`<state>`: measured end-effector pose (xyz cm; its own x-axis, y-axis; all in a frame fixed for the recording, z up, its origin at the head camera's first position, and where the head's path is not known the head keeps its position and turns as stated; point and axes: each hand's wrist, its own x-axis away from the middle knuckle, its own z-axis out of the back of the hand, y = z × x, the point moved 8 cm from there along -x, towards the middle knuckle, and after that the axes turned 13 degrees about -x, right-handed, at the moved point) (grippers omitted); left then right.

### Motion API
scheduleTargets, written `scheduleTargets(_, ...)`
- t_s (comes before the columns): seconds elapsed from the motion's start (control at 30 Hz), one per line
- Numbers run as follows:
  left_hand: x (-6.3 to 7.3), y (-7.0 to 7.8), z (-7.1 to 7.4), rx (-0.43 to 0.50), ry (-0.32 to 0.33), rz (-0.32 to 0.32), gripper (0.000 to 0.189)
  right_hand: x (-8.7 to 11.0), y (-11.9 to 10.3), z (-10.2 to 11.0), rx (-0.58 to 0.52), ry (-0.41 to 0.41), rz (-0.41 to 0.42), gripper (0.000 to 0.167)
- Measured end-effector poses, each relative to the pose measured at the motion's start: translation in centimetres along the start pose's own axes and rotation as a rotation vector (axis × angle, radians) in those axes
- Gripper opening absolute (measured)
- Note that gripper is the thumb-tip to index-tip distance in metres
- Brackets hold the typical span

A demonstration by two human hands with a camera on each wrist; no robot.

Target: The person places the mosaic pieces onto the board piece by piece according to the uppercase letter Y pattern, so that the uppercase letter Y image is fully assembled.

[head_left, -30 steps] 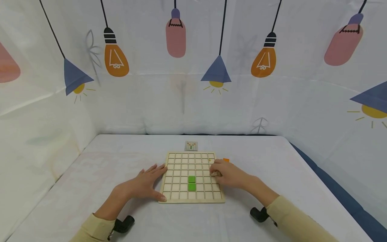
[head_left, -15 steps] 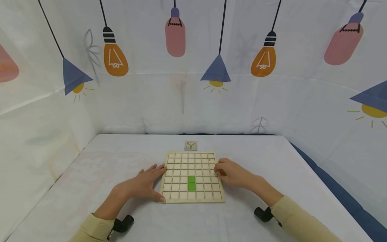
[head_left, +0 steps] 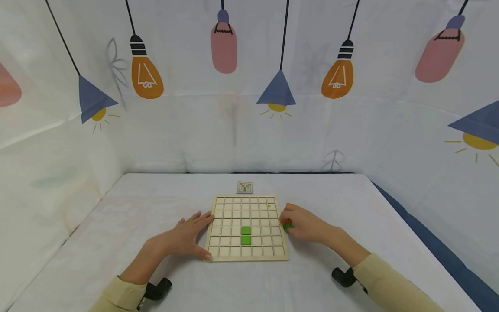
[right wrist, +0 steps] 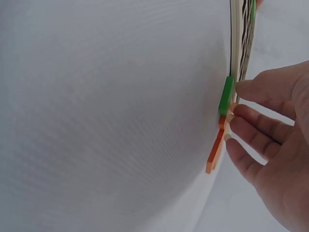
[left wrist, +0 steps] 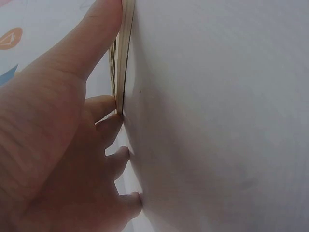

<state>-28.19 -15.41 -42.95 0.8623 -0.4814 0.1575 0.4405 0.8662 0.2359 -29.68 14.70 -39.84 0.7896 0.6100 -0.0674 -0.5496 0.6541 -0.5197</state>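
A wooden grid board (head_left: 228,214) lies on the table, with two green square tiles (head_left: 246,235) set one behind the other in its middle column. My left hand (head_left: 181,239) rests along the board's left edge, thumb at the front corner and fingers spread farther back. On the right, my right hand (head_left: 308,223) bends over loose tiles beside the board. In the right wrist view, its thumb and fingertips are right at a green tile (right wrist: 226,96) and the orange tiles (right wrist: 215,152) behind it, all lying on the table. The right fingers are loosely bent.
A small card (head_left: 244,187) printed with a coloured grid pattern lies behind the board. A tiny yellow spot (head_left: 269,206) marks the board's back right. The white-covered table (head_left: 175,190) meets a patterned cloth backdrop (head_left: 187,130) at its far edge.
My right hand has moved rightward off the board's right edge to the loose tiles, and a green one now shows under its fingers. My left hand has stayed in place.
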Motion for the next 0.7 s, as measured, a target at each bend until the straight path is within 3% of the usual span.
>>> scheduleTargets(0.7,0.17,0.2,0.19,0.012,0.009,-0.019,0.118,0.52,0.59,-0.4,0.031,-0.005,-0.069,0.026)
